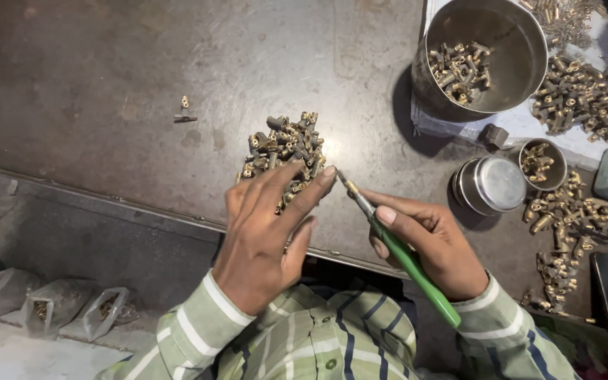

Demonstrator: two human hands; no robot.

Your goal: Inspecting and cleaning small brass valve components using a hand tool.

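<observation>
Fingers of the left hand [265,236] cover the near edge of a pile of small brass fittings [283,148] on the dark metal table [107,91], so the parts under them cannot be made out. The left hand is spread over that edge, its forefinger tip touching the metal tip of a green-handled tool [406,257]; whether a fitting is pinched there is too small to tell. The right hand [431,243] is closed around the tool's green handle, thumb laid along it, and the handle's end juts out past the wrist.

At the upper right a large steel bowl [508,42] holds a few fittings, its rim cut off by the frame's top edge. Beside it lie loose heaps of brass fittings [578,95], partly out of frame. A small steel cup [543,163] with fittings and a round steel lid [494,184] sit near the right hand. Two stray pieces [184,111] lie apart on the table. Clear plastic bags [54,302] rest below the table's edge, contents blurred.
</observation>
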